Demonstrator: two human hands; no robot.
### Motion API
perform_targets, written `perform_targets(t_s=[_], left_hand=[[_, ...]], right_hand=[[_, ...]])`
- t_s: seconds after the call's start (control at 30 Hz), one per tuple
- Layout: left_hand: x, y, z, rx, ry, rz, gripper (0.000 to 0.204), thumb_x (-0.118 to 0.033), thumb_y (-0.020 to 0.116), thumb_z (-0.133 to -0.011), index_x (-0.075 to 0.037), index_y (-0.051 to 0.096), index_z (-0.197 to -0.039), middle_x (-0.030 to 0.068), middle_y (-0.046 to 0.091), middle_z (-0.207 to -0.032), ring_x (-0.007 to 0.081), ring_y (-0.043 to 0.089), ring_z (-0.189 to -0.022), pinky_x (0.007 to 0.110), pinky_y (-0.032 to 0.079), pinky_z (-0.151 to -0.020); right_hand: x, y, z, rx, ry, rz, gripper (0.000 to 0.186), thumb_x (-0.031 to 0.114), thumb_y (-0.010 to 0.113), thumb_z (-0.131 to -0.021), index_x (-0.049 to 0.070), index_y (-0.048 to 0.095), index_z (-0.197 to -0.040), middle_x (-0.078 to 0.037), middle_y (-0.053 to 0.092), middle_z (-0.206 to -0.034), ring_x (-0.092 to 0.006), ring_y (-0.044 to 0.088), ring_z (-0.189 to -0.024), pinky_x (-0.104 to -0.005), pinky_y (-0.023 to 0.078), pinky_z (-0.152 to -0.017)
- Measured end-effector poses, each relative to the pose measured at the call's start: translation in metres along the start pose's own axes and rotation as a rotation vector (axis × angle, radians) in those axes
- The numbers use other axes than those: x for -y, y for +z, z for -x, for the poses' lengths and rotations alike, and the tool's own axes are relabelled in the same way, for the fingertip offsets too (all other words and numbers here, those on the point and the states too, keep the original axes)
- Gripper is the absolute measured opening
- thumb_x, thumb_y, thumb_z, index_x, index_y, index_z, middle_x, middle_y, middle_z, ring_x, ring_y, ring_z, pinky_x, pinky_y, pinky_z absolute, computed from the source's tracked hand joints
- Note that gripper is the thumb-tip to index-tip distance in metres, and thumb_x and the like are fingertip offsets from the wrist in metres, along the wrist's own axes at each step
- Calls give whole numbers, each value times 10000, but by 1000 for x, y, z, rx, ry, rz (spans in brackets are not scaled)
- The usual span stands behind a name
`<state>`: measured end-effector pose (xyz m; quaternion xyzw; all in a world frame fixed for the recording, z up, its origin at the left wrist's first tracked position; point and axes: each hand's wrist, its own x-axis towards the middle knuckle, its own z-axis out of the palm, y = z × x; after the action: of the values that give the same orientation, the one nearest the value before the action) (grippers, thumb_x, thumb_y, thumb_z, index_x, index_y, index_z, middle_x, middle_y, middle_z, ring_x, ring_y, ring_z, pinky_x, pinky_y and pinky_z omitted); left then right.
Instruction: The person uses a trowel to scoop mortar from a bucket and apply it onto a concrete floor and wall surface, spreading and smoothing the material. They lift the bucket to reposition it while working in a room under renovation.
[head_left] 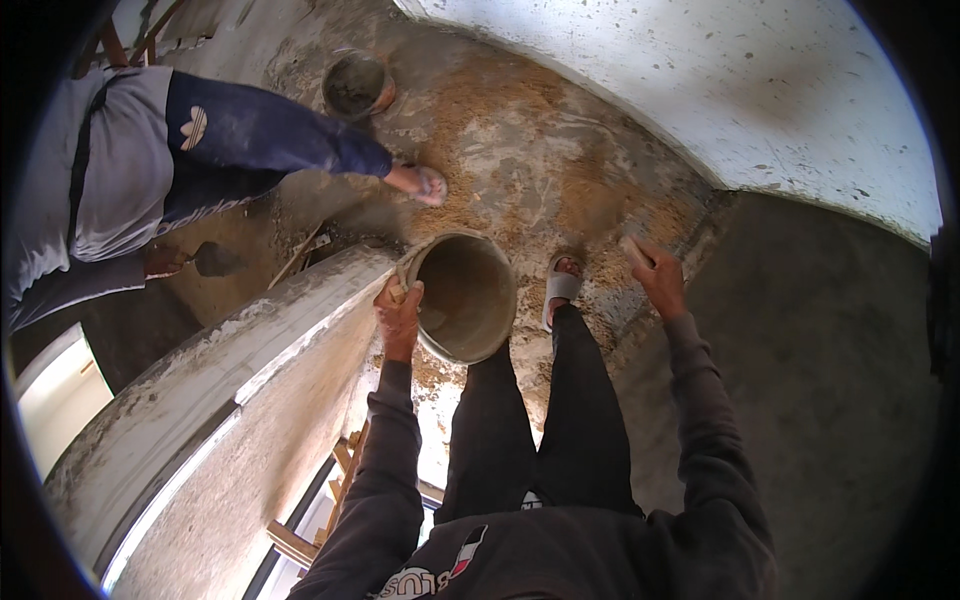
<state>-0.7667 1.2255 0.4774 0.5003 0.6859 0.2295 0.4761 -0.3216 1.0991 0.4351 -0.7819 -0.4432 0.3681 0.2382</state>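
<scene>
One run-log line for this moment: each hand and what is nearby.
left hand: grips bucket rim on ledge | right hand: holds small pale tool at grey wall | nearby: co-worker, second bucket

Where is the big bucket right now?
In the head view, the bucket sits near the middle, held by its rim in the left hand, beside the plastered ledge and above the sandy floor.

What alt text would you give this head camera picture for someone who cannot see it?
Seen from above, a person's left hand grips the rim of a mortar-caked bucket by a wall ledge, while the right hand holds a small tool against a grey plastered wall. Another person crouches near a second bucket.
</scene>
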Motion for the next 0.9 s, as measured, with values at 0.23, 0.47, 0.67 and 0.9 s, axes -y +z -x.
perform_targets(t_s=[0.23, 0.47, 0.67, 0.9], left_hand=[[-44, -14, 30, -24, 9, -84, 191, -120, 686, -902, 18, 667, -1032, -8, 581, -769, 85, 499, -686, 256, 429, -618], [-54, -38, 47, -93, 88, -243, 233, -151, 687, -902, 40, 646, -1029, 59, 603, -784, 124, 519, -718, 297, 457, -647], [-95, -5, 38, -105, 148, -272, 231, -170, 696, -910, 25, 658, -1029, 134, 643, -783, 181, 529, -654, 325, 469, -635], [-172, 80, 33, -88, 656, -434, 287, -132, 715, -863, -12, 671, -1120, 173, 695, -880, 268, 672, -682, 375, 521, -596]], right_hand=[[-4, -31, -31, -268, -22, 566, 553, 63, 662, -848, 239, 597, -1368, -120, 657, -1101, -338, 652, -930, -441, 540, -755], [-1, -55, -49, -295, -69, 571, 509, 119, 626, -892, 257, 564, -1377, -118, 613, -1109, -339, 631, -1004, -453, 549, -783], [-15, -39, -17, -239, -179, 313, 380, 198, 638, -919, 185, 622, -1298, -159, 659, -1114, -365, 638, -978, -452, 536, -795], [14, 4, 39, 74, 534, -612, 347, 255, 625, -947, 14, 598, -1194, -150, 657, -938, -234, 636, -745, -390, 539, -665]])
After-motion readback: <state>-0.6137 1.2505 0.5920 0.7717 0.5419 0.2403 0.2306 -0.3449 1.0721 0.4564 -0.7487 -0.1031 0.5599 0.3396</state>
